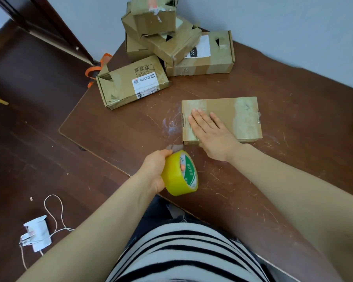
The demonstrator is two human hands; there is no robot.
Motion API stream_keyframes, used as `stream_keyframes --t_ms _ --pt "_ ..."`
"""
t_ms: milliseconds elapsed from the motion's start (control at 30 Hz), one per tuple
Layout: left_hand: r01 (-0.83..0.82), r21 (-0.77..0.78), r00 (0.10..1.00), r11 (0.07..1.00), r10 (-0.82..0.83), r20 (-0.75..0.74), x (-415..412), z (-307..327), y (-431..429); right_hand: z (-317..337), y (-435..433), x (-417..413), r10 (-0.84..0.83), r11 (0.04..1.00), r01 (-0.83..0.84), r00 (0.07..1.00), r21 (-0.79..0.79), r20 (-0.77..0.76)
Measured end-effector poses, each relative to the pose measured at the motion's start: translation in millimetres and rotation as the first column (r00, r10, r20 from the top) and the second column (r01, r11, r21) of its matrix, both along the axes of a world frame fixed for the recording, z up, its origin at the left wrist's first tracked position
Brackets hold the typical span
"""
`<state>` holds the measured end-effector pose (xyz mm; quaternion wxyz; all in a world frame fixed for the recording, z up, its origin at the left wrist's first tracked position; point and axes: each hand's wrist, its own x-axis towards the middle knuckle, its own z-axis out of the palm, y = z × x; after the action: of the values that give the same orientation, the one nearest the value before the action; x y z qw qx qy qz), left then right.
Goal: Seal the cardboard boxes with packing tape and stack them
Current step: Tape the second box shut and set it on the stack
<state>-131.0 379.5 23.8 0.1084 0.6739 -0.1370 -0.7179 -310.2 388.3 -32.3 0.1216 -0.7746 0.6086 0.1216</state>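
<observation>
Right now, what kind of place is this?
Probably a room in someone's home: a scratched brown table against a plain white wall, a pile of used brown cardboard boxes with shipping labels, and a white plug with a cord on the dark wooden floor.

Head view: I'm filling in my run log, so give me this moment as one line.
left hand grips tape roll | right hand flat on box | pile of boxes at back of table
</observation>
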Motion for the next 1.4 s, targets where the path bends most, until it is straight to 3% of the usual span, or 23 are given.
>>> stream_keyframes --t_ms 100,200,267,433,600,700,800,867,933,967,1067,1133,1167,1233,1400 --pt "-0.009 0.007 1.000 1.000 0.009 -0.005 2.1 -0.7 0.4 0.4 0.3 2.1 -0.032 0.999 0.031 0.999 0.027 0.032" --pt "-0.021 0.013 1.000 1.000 0.021 -0.003 2.2 0.7 -0.4 -6.5 0.9 13.6 -0.116 0.986 0.120 0.992 -0.117 0.043" --pt "-0.023 0.000 1.000 1.000 0.023 -0.001 1.6 1.4 -1.2 -10.3 0.7 16.8 -0.127 0.985 0.130 0.991 -0.115 0.039" --pt "-0.034 -0.001 0.999 0.999 0.034 -0.020 -0.1 1.5 -4.0 -15.0 2.8 11.6 -0.065 0.977 0.063 0.998 -0.202 -0.001" --pt "-0.040 -0.014 0.999 0.999 0.040 -0.021 -0.2 -0.6 -7.1 -3.4 2.9 5.5 -0.033 0.998 0.034 0.999 -0.044 0.013" --pt "-0.038 -0.045 0.999 0.998 0.038 -0.013 -0.4 0.6 -8.2 -4.5 3.2 9.1 -0.061 0.987 0.074 0.994 -0.139 0.095" --pt "-0.034 -0.116 0.999 0.993 0.036 0.009 -0.2 1.0 -7.7 4.1 -0.2 4.2 -0.077 0.997 0.077 0.983 0.007 0.168" --pt "-0.027 -0.167 1.000 0.986 0.027 -0.003 0.6 0.1 -6.8 20.0 2.1 6.1 -0.237 0.967 0.252 0.862 0.029 0.448" --pt "-0.008 -0.258 1.000 0.966 0.009 0.000 0.8 0.0 -6.3 36.1 14.5 19.2 -0.370 0.833 0.553 0.572 -0.011 0.732" --pt "0.010 -0.310 1.000 0.951 -0.008 0.009 0.5 1.5 -5.5 44.9 21.7 30.3 -0.439 0.750 0.657 0.401 0.082 0.804" --pt "0.066 -0.430 0.998 0.901 -0.070 0.005 -3.2 8.1 -1.8 55.6 34.1 58.2 -0.620 0.539 0.684 -0.074 0.492 0.782" --pt "0.132 -0.486 0.989 0.864 -0.148 0.006 -4.3 12.3 1.0 57.6 35.8 62.8 -0.612 0.452 0.648 -0.274 0.613 0.742" --pt "0.174 -0.506 0.981 0.845 -0.193 0.016 -3.9 14.3 2.0 58.7 36.3 62.9 -0.591 0.443 0.655 -0.300 0.612 0.749" --pt "0.252 -0.536 0.959 0.806 -0.282 0.026 -2.0 17.1 5.2 62.0 38.9 63.2 -0.548 0.455 0.707 -0.257 0.542 0.796" --pt "0.239 -0.552 0.934 0.799 -0.345 -0.095 0.9 21.3 4.4 73.4 48.8 66.2 -0.467 0.515 0.818 0.017 0.257 0.884"
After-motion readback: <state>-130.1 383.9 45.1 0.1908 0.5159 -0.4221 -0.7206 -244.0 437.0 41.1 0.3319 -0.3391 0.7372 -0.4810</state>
